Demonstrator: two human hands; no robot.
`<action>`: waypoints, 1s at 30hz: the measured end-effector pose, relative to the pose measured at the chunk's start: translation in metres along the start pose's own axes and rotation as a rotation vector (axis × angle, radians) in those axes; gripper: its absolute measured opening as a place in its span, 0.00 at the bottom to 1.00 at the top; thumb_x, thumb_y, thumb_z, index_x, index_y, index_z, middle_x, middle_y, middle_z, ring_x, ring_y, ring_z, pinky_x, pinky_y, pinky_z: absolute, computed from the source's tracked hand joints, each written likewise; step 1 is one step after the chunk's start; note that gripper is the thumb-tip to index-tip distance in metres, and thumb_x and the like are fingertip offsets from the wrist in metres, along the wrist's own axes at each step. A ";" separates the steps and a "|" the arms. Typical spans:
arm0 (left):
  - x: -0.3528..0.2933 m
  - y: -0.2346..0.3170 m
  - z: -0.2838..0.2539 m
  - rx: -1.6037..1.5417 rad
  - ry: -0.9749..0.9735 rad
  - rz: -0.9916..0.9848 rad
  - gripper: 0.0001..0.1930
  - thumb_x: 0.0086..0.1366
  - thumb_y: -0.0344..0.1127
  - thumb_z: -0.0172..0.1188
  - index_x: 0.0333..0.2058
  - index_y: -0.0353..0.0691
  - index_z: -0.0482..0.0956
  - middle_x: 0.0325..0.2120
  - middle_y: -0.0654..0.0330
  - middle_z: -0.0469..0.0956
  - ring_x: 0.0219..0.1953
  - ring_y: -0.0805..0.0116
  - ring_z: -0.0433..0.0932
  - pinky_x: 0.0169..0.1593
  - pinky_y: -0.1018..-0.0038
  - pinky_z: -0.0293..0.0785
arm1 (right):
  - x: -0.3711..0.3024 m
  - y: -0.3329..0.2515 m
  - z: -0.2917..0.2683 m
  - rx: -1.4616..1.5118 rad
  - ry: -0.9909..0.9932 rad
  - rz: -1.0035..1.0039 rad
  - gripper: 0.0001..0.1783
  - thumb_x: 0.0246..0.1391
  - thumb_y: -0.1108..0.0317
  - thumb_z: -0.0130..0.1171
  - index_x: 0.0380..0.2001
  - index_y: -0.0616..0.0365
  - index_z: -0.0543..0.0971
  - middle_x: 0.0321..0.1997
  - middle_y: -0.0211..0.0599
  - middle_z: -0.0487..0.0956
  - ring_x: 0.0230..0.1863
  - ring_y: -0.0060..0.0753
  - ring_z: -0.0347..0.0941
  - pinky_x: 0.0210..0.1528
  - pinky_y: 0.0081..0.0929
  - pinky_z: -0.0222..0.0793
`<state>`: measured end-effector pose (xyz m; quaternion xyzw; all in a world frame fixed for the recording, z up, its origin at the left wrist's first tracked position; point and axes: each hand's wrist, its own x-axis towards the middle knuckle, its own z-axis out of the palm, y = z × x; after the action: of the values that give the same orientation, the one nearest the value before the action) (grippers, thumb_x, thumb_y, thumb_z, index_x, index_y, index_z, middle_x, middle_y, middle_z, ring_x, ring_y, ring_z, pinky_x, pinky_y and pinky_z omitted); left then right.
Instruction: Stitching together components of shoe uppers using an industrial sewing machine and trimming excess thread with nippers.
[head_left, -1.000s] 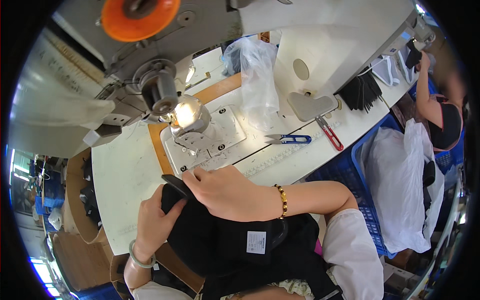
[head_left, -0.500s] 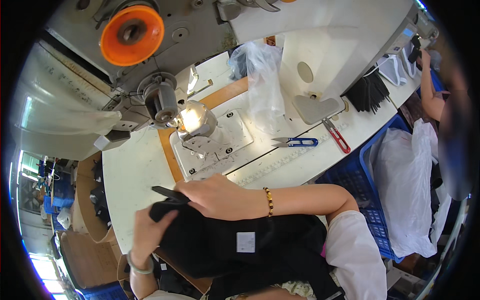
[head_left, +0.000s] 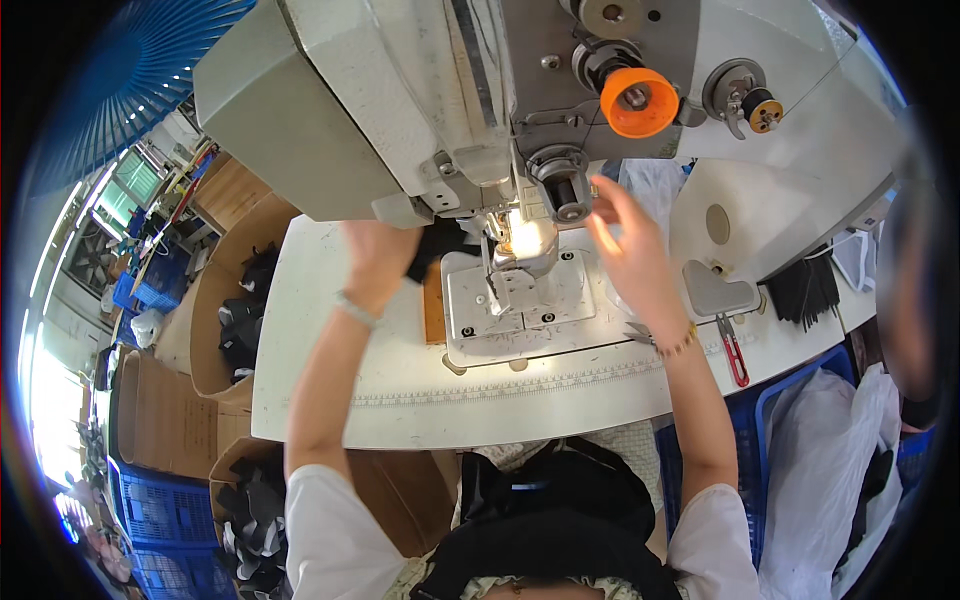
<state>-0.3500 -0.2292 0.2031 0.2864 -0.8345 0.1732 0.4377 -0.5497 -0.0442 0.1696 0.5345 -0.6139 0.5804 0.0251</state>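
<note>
My left hand (head_left: 378, 258), smeared by motion, reaches in beside the sewing machine's needle area. Black fabric (head_left: 438, 246) lies right against it, partly under the machine head; the fingers are hidden, so their grip does not show. My right hand (head_left: 632, 248) is raised on the other side of the lit needle area, fingers apart, with nothing seen in it. Its fingertips are close to the dark round thread fitting on the sewing machine (head_left: 540, 290). A black garment (head_left: 570, 495) rests on my lap below the table edge.
Thread snips with red handles (head_left: 735, 352) lie right of my right wrist, which partly covers another pair of snips (head_left: 638, 331). Black strips (head_left: 803, 293) hang together at the far right. Cardboard boxes (head_left: 165, 415) and blue crates (head_left: 165, 500) stand left; a plastic-lined blue basket (head_left: 765, 400) stands right.
Both hands have let the black garment down to my lap and reached forward to the machine. The right hand has opened. The view has turned, bringing more of the machine in.
</note>
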 end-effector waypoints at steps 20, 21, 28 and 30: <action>-0.021 0.017 0.037 -0.317 -0.399 0.088 0.20 0.49 0.28 0.55 0.44 0.37 0.73 0.38 0.49 0.75 0.38 0.50 0.75 0.41 0.62 0.72 | 0.038 0.021 0.031 0.037 -0.239 0.074 0.24 0.36 0.77 0.56 0.44 0.62 0.72 0.37 0.51 0.77 0.40 0.55 0.73 0.42 0.38 0.70; -0.020 0.016 0.034 -0.316 -0.396 0.082 0.20 0.49 0.28 0.55 0.44 0.37 0.73 0.38 0.49 0.75 0.38 0.50 0.75 0.41 0.62 0.72 | 0.034 0.023 0.034 0.036 -0.245 0.071 0.24 0.36 0.77 0.56 0.44 0.62 0.72 0.37 0.51 0.77 0.40 0.55 0.73 0.42 0.38 0.70; -0.026 0.021 0.028 -0.270 -0.298 0.197 0.13 0.46 0.23 0.55 0.34 0.35 0.75 0.33 0.48 0.75 0.36 0.44 0.71 0.40 0.57 0.69 | 0.025 0.035 0.034 -0.160 0.001 -0.425 0.22 0.33 0.79 0.59 0.38 0.71 0.72 0.46 0.48 0.73 0.40 0.47 0.73 0.42 0.32 0.71; -0.026 0.022 0.022 -0.269 -0.355 0.188 0.13 0.46 0.24 0.55 0.34 0.34 0.75 0.33 0.47 0.75 0.36 0.43 0.71 0.40 0.57 0.69 | 0.021 0.034 0.036 -0.112 0.007 -0.453 0.20 0.33 0.81 0.58 0.37 0.70 0.73 0.44 0.48 0.74 0.38 0.46 0.73 0.41 0.29 0.71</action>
<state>-0.3660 -0.2157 0.1678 0.1725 -0.9369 0.0478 0.3004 -0.5608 -0.0921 0.1481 0.6545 -0.5095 0.5266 0.1864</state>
